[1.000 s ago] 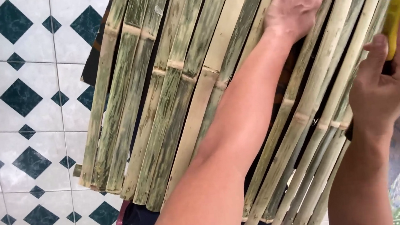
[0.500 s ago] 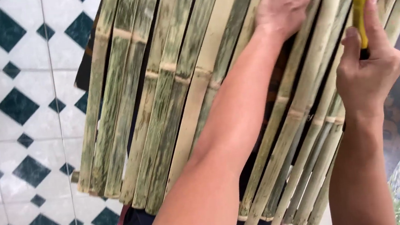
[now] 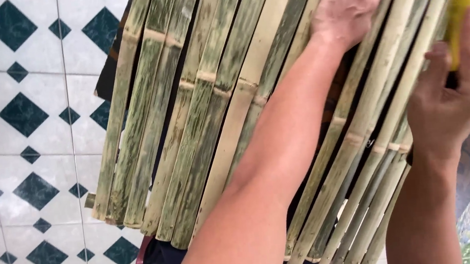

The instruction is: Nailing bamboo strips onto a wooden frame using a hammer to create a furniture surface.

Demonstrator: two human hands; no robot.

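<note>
Head view: left hand (image 3: 352, 3) flat, fingers spread, palm pressed on bamboo slat panel (image 3: 210, 111), gripping nothing. Right hand (image 3: 450, 102) raised at panel's right edge, fingers wrapped around yellow tool handle (image 3: 463, 1). Slats: split, mottled green-tan, ridged nodes, lying side by side over tiled floor (image 3: 20, 112).

Bamboo slats (image 3: 209, 106) block the middle; tiled floor (image 3: 26, 112) lies open leftward.

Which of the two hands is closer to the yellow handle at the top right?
Right. The right hand grips the yellow handle at its lower end. The left hand lies flat on the bamboo slats, apart from the handle.
</note>
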